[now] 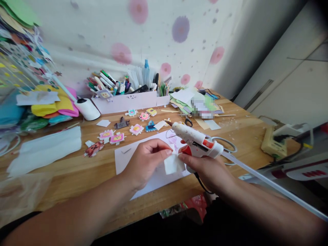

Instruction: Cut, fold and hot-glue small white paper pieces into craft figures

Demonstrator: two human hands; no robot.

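Observation:
Between my two hands is a small white paper piece (174, 164), over a white sheet (151, 181) lying on the desk. My left hand (147, 160) pinches the paper's upper left side between thumb and fingers. A white and red hot glue gun (196, 136) rests in my right hand (206, 167), its nozzle pointing up and left and a long clear glue stick (271, 184) sticking out of its back. The right thumb touches the paper's upper right edge. Most of the right fingers are hidden behind the gun and paper.
Several small coloured paper cutouts (136, 128) lie behind the white sheet. Farther back are a white box of pens (123, 102), black-handled scissors (189, 122) and a paper pile (183, 95). A power strip (268, 141) sits at the right, a folded white cloth-like sheet (48, 148) at left.

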